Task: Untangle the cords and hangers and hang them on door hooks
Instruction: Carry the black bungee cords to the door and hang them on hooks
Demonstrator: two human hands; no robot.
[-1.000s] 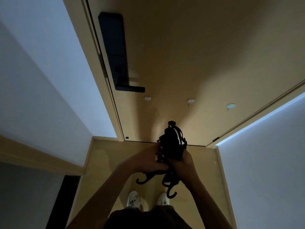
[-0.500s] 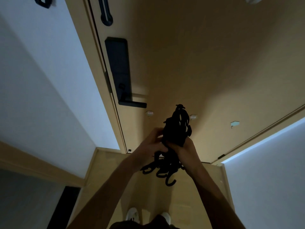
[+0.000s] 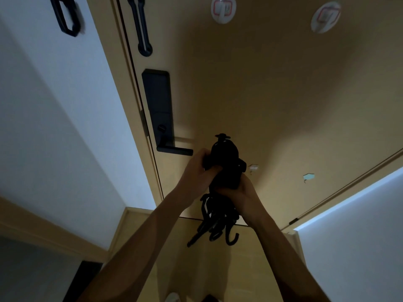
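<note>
Head view: the bundle of cords and hangers [image 3: 224, 164] is held in mid-air in front of the door [image 3: 272, 88], just right of the lever handle [image 3: 174, 149]. It sits well below the left door hook [image 3: 222, 9] and the right door hook [image 3: 325, 17].

The left hand [image 3: 197, 171] grips the upper left side of the bundle with its fingers curled round it. The right hand [image 3: 239, 190] clamps the lower part from the right, fingers wrapped round the mass. The hanger ends [image 3: 220, 229] dangle free below both hands.

The two-handed hold probably keeps the tangle compact while one hand searches for a loose strand. The hanging ends are likely left free so that their own weight shows which pieces separate first. Holding the bundle close to the door shortens the transfer to a hook.

Neither hook carries a cord; untangling appears to be at an early stage. Individual strands cannot be distinguished in the dim light.
</note>
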